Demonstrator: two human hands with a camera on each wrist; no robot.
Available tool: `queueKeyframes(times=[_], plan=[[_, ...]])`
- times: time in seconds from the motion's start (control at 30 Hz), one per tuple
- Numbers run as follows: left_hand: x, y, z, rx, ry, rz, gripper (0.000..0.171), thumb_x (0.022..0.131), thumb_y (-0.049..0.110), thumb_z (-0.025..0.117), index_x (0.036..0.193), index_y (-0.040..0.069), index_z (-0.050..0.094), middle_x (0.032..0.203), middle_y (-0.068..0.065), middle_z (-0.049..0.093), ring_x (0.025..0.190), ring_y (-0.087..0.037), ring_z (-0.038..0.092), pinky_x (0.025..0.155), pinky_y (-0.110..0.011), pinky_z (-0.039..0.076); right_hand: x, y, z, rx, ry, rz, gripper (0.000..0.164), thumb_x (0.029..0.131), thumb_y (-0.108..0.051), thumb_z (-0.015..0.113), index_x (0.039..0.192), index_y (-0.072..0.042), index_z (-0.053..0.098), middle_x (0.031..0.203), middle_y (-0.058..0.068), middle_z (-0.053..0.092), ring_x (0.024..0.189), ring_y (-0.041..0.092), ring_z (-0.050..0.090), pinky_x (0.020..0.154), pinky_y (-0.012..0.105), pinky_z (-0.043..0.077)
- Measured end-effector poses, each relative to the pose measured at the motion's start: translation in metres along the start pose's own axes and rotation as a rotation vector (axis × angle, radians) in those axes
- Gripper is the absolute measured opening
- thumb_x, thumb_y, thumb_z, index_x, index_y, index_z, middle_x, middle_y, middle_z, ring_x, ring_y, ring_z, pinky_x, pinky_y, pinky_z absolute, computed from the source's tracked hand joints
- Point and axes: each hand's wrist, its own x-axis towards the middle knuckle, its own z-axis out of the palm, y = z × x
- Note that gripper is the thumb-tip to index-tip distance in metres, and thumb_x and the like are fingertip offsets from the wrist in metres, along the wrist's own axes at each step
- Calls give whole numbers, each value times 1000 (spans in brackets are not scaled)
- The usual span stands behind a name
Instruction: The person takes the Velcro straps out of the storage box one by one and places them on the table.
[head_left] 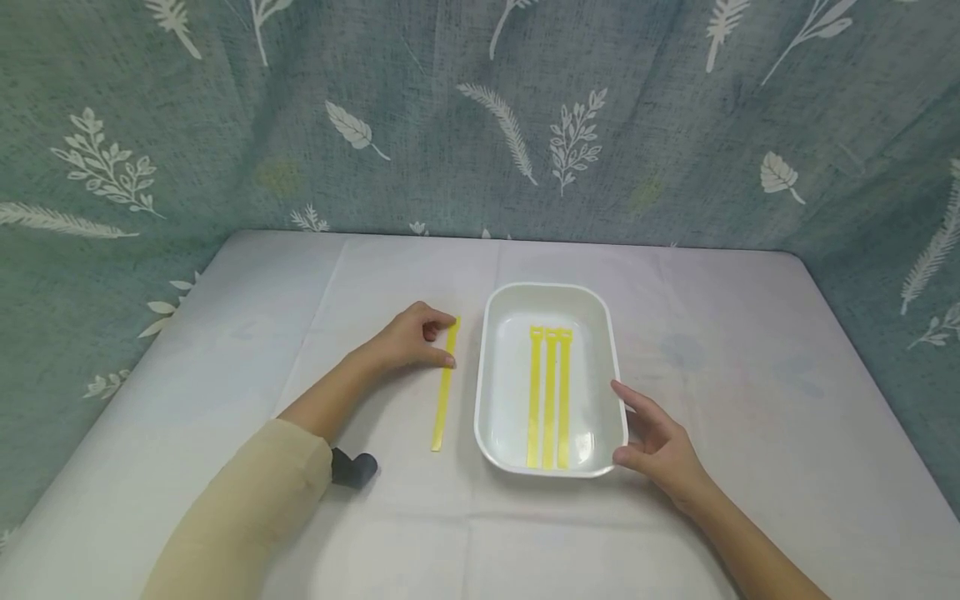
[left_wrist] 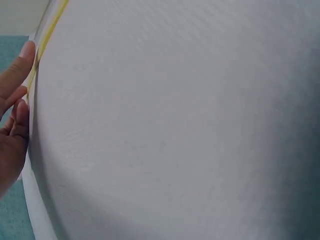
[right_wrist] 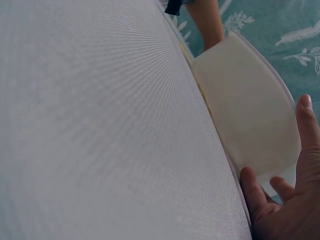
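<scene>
On the white cloth lies a single yellow strap (head_left: 441, 412), left of a white tray (head_left: 482, 379). My left hand (head_left: 412, 336) is over its far half: a fingertip touches the far end and the thumb rests lower down, spread from the fingers. At the edge of the left wrist view, that hand (left_wrist: 12, 95) is beside the strap (left_wrist: 47, 37). Several yellow straps (head_left: 550, 400) with slotted heads lie parallel inside the tray. My right hand (head_left: 663, 450) holds the tray's near right corner, thumb and fingertip at the rim. In the right wrist view, its fingers (right_wrist: 254, 192) touch the outer wall.
A dark rounded object (head_left: 354, 469) shows beside the left sleeve (head_left: 251, 508). The table (head_left: 750, 350) has a creased white cloth. Behind it hangs a green-grey curtain (head_left: 420, 125) with white leaf prints.
</scene>
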Motion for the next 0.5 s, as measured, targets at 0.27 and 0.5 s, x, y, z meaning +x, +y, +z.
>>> queueKeyframes(times=[0.27, 0.5], plan=[[6, 7, -6, -32, 19, 32, 72, 66, 23, 87, 129, 5, 56, 105, -9, 53, 90, -21, 50, 82, -31, 46, 1, 1, 0, 30, -6, -36, 73, 80, -2, 73, 143, -1, 38, 141, -7, 46, 123, 6, 50, 81, 30, 54], [11, 19, -20, -151, -71, 2, 73, 69, 21, 85, 134, 10, 53, 119, -10, 53, 105, -23, 51, 90, -36, 46, 1, 1, 0, 21, -2, -22, 73, 79, -1, 73, 143, -2, 38, 141, -8, 46, 123, 5, 50, 81, 29, 55]])
